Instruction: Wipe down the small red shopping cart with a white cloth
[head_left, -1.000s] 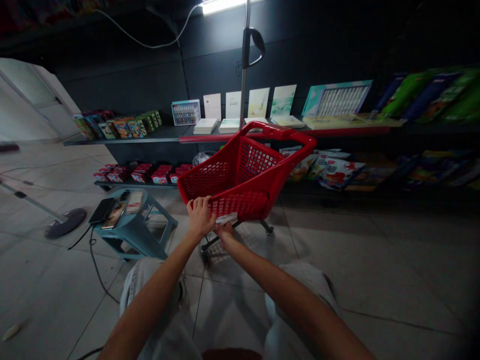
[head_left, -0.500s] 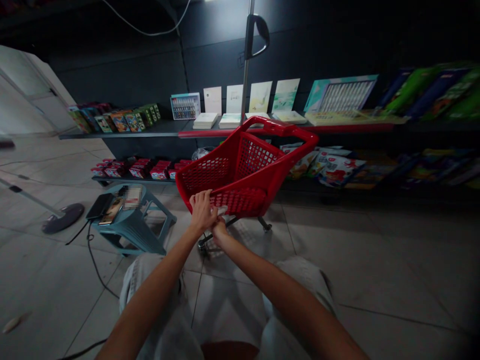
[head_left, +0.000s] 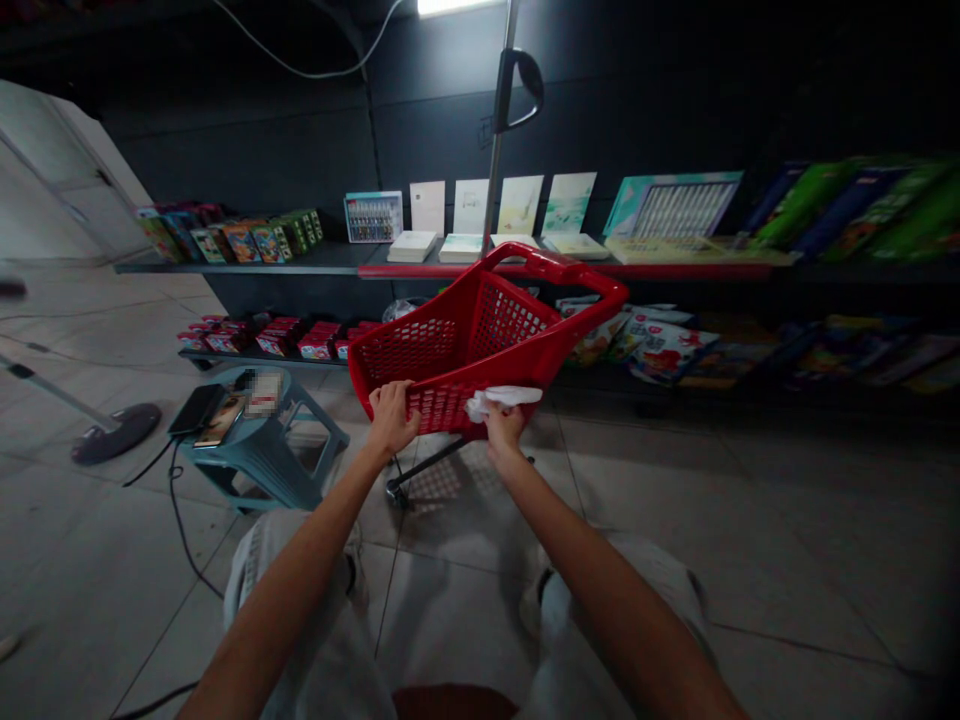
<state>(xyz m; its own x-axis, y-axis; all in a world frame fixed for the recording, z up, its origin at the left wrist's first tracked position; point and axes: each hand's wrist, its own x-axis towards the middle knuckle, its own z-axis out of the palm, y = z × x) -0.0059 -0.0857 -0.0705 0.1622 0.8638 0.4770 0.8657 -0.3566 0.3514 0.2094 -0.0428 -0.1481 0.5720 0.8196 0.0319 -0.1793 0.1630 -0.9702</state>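
Note:
A red plastic shopping cart (head_left: 517,370) with perforated sides stands tilted toward me on a metal frame with casters. My left hand (head_left: 393,418) grips the rim of its near side at the left corner, fingers over the edge. Farther right, my right hand (head_left: 505,424) is closed on a white cloth (head_left: 504,399), which lies against the outside of the cart's near side. Part of the cloth is hidden behind the fingers.
A blue-grey plastic stool (head_left: 259,440) with a phone (head_left: 220,420) and other items on it stands at left. Behind the cart runs a dark shelf (head_left: 300,268) with boxes, cards and snack bags. A pole base (head_left: 116,433) and cables are on the tiled floor.
My right hand has moved right along the cart's near side with the cloth, away from my left hand. My left hand stays at the rim's left corner.

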